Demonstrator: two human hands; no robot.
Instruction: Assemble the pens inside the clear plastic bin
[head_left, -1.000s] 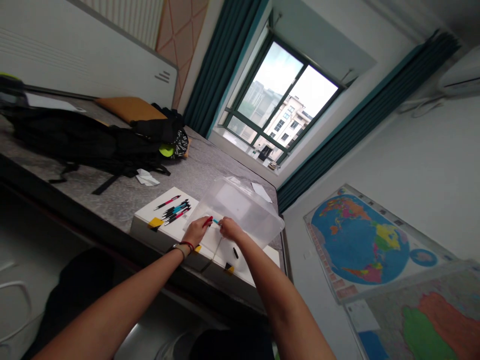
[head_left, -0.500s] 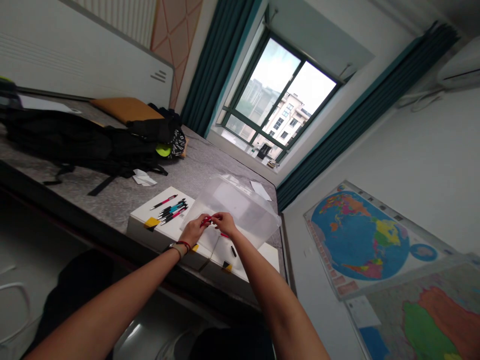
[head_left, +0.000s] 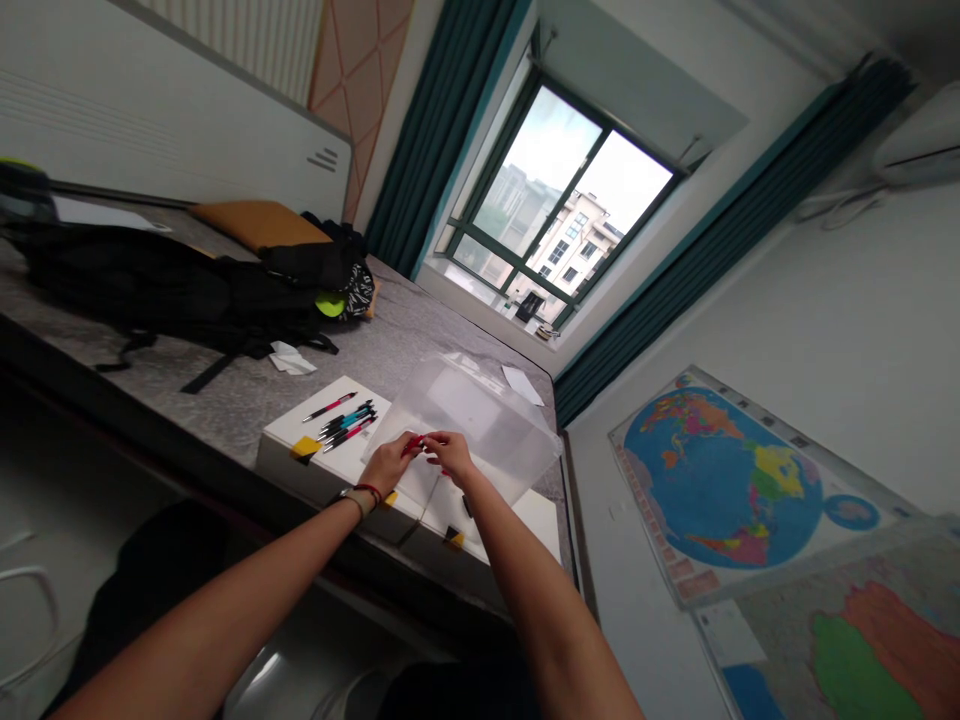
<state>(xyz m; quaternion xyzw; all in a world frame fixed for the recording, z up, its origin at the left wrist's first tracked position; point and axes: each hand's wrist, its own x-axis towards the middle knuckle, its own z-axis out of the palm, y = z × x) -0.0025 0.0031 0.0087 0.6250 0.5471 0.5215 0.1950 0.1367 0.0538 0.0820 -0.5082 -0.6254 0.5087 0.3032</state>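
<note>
Both hands meet over a white board (head_left: 330,465) at the table's near edge. My left hand (head_left: 391,463) pinches a red pen (head_left: 415,446), and the fingers of my right hand (head_left: 448,455) are closed on the same pen from the other side. A clear plastic box (head_left: 480,420) stands just behind my hands. Several pens (head_left: 346,421), red, blue and black, lie in a loose row on the board to the left. A small black part lies near my right wrist, mostly hidden.
A black backpack (head_left: 172,285) and a dark jacket (head_left: 322,265) lie on the grey table (head_left: 225,395) at the left. Crumpled white paper (head_left: 289,357) sits near the bag. A window (head_left: 559,225) is at the far end, world maps (head_left: 720,480) on the right wall.
A second ago the hands held a teal piece and a red piece slightly apart. They have come together, and now both close on the red pen.
</note>
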